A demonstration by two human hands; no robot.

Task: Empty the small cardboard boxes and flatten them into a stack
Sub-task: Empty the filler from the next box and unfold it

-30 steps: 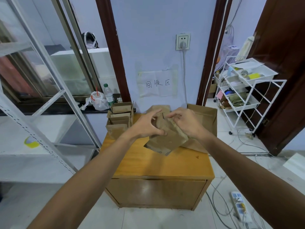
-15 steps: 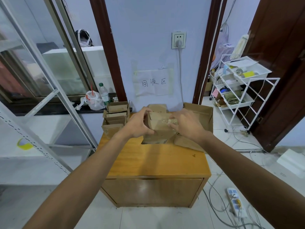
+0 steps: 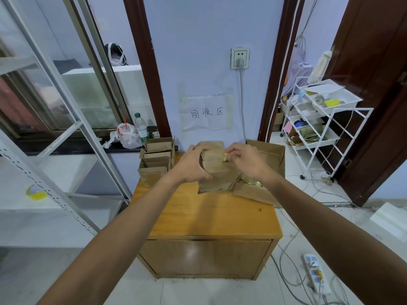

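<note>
A: Since a second ago the small cardboard box (image 3: 217, 172) has gone from tilted and low over the cabinet to upright and higher, back near the wall, and both hands have followed it.

B: How much room is around it?

A: The wooden cabinet top (image 3: 211, 214) is bare from its middle to the 6 o'clock edge. At 10 o'clock a cluster of small open boxes (image 3: 156, 160) crowds the back left corner; at 2 o'clock a large open carton (image 3: 262, 172) overhangs the right edge. The held box sits between them, just beside the carton.

B: And the box itself?

A: Plain brown, creased, with a pale label strip low on the near face. Its long axis runs roughly 12 to 6, top end toward the wall.

B: Hands?

A: The left hand (image 3: 189, 166) is wrapped around the box's left side, fingers curled on it. The right hand (image 3: 246, 161) pinches a small yellowish bit (image 3: 225, 158) at the box's upper edge.
</note>
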